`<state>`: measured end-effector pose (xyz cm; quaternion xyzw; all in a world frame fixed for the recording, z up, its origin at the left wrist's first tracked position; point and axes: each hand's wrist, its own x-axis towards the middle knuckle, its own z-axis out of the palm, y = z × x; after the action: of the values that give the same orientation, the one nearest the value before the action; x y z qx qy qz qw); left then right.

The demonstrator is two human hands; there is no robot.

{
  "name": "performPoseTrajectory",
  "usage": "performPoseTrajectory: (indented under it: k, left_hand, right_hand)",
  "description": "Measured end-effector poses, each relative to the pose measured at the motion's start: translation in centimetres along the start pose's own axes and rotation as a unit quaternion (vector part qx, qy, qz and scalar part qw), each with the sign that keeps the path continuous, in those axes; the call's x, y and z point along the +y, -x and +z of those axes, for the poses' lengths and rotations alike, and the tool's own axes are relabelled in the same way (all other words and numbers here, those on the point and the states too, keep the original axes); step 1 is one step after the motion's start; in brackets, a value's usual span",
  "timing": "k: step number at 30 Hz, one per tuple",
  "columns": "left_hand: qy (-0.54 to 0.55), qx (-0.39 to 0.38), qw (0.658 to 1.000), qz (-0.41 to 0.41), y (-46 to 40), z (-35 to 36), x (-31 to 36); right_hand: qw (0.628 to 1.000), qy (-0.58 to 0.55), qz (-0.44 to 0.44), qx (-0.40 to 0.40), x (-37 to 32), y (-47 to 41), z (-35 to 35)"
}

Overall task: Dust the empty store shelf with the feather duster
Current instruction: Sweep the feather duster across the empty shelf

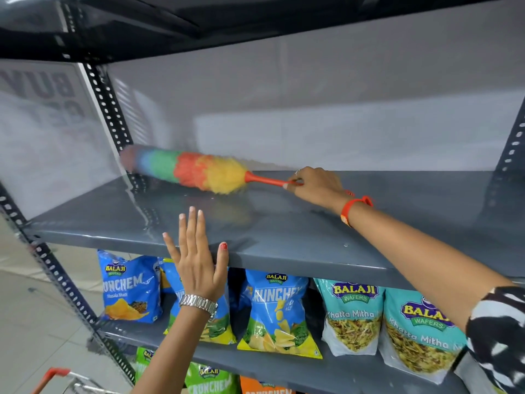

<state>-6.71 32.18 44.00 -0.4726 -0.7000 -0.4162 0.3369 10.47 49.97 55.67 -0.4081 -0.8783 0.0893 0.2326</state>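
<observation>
The empty grey metal shelf (298,231) runs across the middle of the view at chest height. A rainbow feather duster (196,170) with an orange handle lies low over the shelf's back left part, its far tip blurred by motion. My right hand (316,184) reaches in from the right and grips the end of the duster's handle. My left hand (197,257) hovers at the shelf's front edge, palm forward, fingers spread, holding nothing.
A perforated black upright (109,103) stands at the back left and another upright (508,149) at the right. A dark shelf (199,21) hangs overhead. Blue snack bags (129,288) and teal snack bags (352,317) fill the shelf below. An orange-handled trolley (52,376) sits bottom left.
</observation>
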Motion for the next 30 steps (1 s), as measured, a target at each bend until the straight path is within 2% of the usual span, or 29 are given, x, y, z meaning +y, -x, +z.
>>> performPoseTrajectory:
  k: [4,7,10,13,16,19,21,24,30]
  left_hand:
    - [-0.005,0.014,0.999,-0.042,-0.2,-0.5,-1.6]
    - [-0.016,0.001,0.999,-0.049,-0.2,-0.5,-2.5]
    - [-0.021,-0.016,0.999,-0.046,0.0,-0.2,-2.7]
    - [-0.018,-0.015,0.999,-0.048,0.0,0.0,-2.8]
    - [-0.014,-0.014,0.999,-0.043,-0.1,0.1,-3.1]
    - [-0.002,-0.006,0.999,-0.049,-0.2,0.3,-3.2]
    - [0.005,-0.004,0.998,-0.054,-0.2,0.3,-3.1]
    - [0.007,-0.010,0.999,-0.053,-0.1,0.2,-3.0]
    - [-0.013,-0.013,0.995,-0.101,-0.2,-0.6,-1.1]
  right_hand:
    - [0.998,-0.043,-0.040,-0.022,-2.2,0.2,1.0]
    - [0.994,-0.051,-0.061,-0.078,-3.4,0.0,1.8]
    - [0.984,-0.102,-0.039,-0.141,-3.3,-1.1,2.5]
    - [0.980,-0.110,-0.017,-0.164,-2.4,-2.8,2.5]
    - [0.988,-0.053,0.022,-0.142,-1.5,-4.6,2.3]
    - [0.995,0.059,0.062,-0.051,-1.5,-5.7,3.0]
    - [0.993,0.092,0.073,0.000,-1.9,-5.8,3.5]
    - [0.995,0.053,0.080,-0.005,-1.6,-5.7,3.9]
    - [0.986,-0.110,0.097,-0.084,1.4,-3.4,0.5]
